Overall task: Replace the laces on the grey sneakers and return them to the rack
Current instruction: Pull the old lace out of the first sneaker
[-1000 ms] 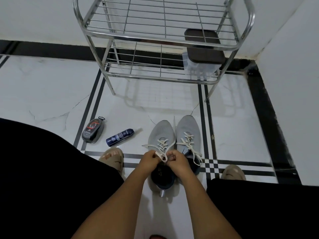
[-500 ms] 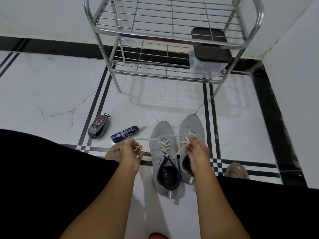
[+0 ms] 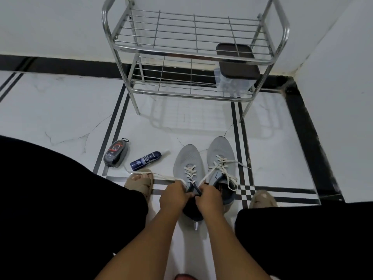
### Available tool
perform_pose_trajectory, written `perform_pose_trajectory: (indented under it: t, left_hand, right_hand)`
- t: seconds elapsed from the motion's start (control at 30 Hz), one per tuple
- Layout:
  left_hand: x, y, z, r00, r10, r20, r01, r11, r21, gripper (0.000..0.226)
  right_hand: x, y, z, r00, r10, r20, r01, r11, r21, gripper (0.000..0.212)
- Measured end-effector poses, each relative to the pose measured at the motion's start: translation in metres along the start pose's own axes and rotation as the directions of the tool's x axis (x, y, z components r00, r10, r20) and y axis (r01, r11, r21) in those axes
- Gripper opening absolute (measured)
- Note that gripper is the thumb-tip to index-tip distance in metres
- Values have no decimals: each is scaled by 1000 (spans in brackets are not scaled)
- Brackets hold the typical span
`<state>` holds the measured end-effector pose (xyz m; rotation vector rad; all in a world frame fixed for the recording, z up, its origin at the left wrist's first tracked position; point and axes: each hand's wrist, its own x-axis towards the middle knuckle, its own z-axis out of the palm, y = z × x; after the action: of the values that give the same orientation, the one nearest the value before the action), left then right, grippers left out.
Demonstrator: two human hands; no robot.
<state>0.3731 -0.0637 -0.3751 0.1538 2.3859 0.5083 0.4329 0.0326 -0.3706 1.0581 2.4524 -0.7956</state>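
Two grey sneakers stand side by side on the white floor, toes toward the rack. The left sneaker has a white lace threaded partway. My left hand and my right hand meet over its tongue, each pinching one lace end; the ends run out to the left and up to the right. The right sneaker carries a loose white lace. The chrome wire rack stands behind, against the wall.
A black shoe-polish sponge and a blue spray can lie left of the sneakers. A clear box with a dark lid sits on the rack's lower shelf. My sandalled feet and black-clad knees flank the shoes. A wall closes the right side.
My hands were spread apart pulling the lace ends taut half a second ago; now they have come back together over the left sneaker's tongue. The camera has tilted slightly.
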Motion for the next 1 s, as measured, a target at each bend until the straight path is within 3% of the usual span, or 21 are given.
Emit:
perform_pose_trajectory:
  t: [0.1, 0.2, 0.27, 0.33, 0.43, 0.5, 0.57, 0.63, 0.77, 0.8, 0.83, 0.87, 0.9, 0.93, 0.97, 1.0]
  left_hand:
    - [0, 2, 0, 989, 93, -111, -78, 988, 136, 26]
    - [7, 1, 0, 975, 179, -129, -151, 968, 201, 25]
    - [9, -6, -1, 980, 89, -178, -68, 990, 120, 25]
    - [12, -16, -5, 974, -90, -206, 92, 996, -1, 27]
    - [10, -22, -7, 971, -143, -191, 153, 987, 39, 23]
    - [4, -18, -7, 964, -13, -265, 32, 997, 68, 17]
    - [5, -13, 0, 906, 239, -348, -167, 960, 224, 29]
    - [10, -5, 2, 846, 454, -279, -323, 854, 408, 28]
    - [20, -4, 11, 874, 460, -155, -320, 786, 529, 25]
    - [22, -3, 12, 872, 460, -165, -339, 813, 474, 23]
    - [22, -2, 11, 900, 386, -202, -323, 902, 287, 19]
    - [23, 1, 4, 943, 186, -275, -226, 967, -121, 17]
    - [24, 3, -9, 955, -83, -285, -88, 838, -539, 19]
    - [23, 2, -24, 934, -324, -152, 42, 523, -852, 24]
    - [24, -5, -29, 911, -412, 12, 146, 297, -944, 29]
    - [26, -7, -34, 920, -379, 104, 218, 271, -938, 34]
  right_hand:
    - [-2, 1, 7, 996, -17, -85, 14, 999, -42, 15]
    - [6, -2, 9, 991, 20, -135, -20, 1000, 0, 18]
    - [10, -3, 8, 981, 137, -141, -117, 983, 142, 19]
    - [14, 1, 9, 960, 267, -88, -228, 922, 314, 17]
    - [16, 7, 17, 961, 270, 54, -270, 884, 382, 18]
    - [17, 8, 19, 970, 213, 120, -244, 864, 440, 18]
    - [18, 6, 19, 981, 146, 130, -190, 864, 465, 18]
    - [17, 4, 17, 988, 112, 104, -147, 890, 432, 16]
    - [15, 4, 16, 988, 119, 99, -149, 905, 398, 14]
    - [14, 5, 16, 987, 125, 97, -154, 904, 400, 14]
    - [14, 5, 15, 987, 134, 86, -158, 896, 414, 15]
    - [13, 6, 15, 986, 153, 67, -167, 885, 434, 15]
    - [13, 8, 14, 983, 176, 44, -177, 875, 450, 15]
    - [13, 10, 14, 981, 190, 32, -183, 870, 458, 16]
    - [13, 12, 14, 981, 192, 34, -186, 865, 465, 16]
    - [13, 14, 14, 981, 187, 47, -187, 859, 477, 16]
